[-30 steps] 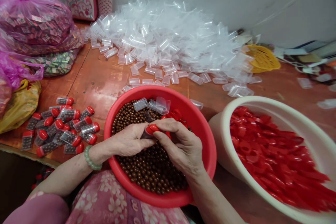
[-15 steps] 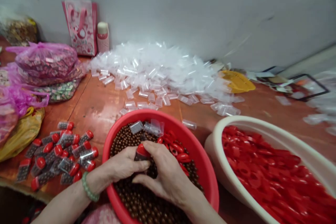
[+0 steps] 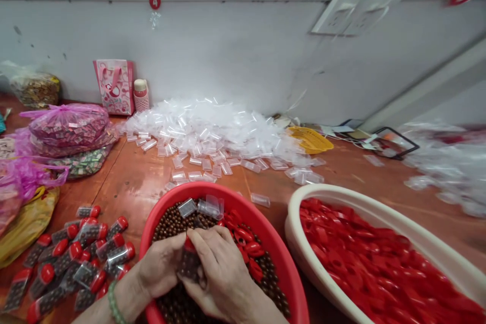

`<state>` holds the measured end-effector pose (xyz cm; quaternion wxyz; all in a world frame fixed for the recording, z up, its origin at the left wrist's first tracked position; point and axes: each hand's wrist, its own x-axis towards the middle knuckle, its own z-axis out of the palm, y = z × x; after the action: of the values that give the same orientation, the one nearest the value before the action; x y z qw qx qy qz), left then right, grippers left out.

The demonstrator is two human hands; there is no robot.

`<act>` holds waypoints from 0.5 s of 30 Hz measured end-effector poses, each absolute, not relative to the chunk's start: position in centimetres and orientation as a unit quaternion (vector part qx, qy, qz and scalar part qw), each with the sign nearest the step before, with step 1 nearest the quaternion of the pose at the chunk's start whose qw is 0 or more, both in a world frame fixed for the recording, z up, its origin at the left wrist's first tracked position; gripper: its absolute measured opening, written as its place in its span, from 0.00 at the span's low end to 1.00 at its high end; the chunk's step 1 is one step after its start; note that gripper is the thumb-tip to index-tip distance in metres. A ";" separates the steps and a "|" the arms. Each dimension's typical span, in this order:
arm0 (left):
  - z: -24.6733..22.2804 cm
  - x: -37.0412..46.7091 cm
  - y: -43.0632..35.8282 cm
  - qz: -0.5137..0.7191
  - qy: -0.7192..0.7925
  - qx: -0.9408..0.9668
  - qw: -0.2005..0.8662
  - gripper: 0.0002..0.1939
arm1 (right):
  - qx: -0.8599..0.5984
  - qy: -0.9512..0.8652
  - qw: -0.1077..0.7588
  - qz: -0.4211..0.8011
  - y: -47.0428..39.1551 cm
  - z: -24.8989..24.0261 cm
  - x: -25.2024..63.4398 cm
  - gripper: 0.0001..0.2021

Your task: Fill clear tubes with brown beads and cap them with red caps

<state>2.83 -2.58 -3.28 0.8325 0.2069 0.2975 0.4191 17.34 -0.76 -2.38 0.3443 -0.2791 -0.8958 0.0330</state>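
Note:
Over a red basin (image 3: 271,207), my left hand (image 3: 157,266) and my right hand (image 3: 224,273) are closed together around a small clear container (image 3: 189,265) of dark brown balls. A red cap shows at its upper end, partly hidden by my fingers. Loose brown balls (image 3: 170,224) fill the basin beneath. Beside my right hand, red plastic caps (image 3: 253,249) lie on the balls. Clear empty containers (image 3: 208,207) rest near the basin's far rim. Left of my left hand, several filled, red-capped containers (image 3: 81,248) lie heaped on the table.
A cream tub (image 3: 294,217) of red caps (image 3: 372,258) stands at right. Behind the basins spreads a pile of clear containers (image 3: 212,131) with a yellow basket (image 3: 311,140). Tied pink bags (image 3: 70,129), a gift bag (image 3: 115,87) and a bottle (image 3: 141,96) are at left.
My view has tilted up, showing more wall, and the table things sit lower in the picture. Both hands still hold the container; more of its ball-filled body now shows below the cap.

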 end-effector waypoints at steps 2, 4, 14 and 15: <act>-3.1 3.5 -2.8 0.425 0.339 0.193 0.817 0.25 | -0.270 -0.900 0.341 0.024 -0.9 -2.5 17.4 0.25; -3.5 4.0 -3.4 0.448 0.427 0.221 0.754 0.25 | -0.265 -0.904 0.334 0.016 -1.2 -2.7 17.4 0.25; -7.1 2.2 -9.7 0.405 0.687 0.502 0.333 0.18 | -0.207 -0.920 0.329 -0.047 -4.3 -2.4 16.6 0.20; -6.5 1.6 -9.7 0.402 0.684 0.522 0.314 0.18 | -0.196 -0.926 0.321 -0.036 -4.4 -2.1 16.6 0.19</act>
<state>1.60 -9.75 -6.49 0.3139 0.5219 0.6836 0.4022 16.57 -4.43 -2.11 0.3205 -0.1958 -0.9261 -0.0363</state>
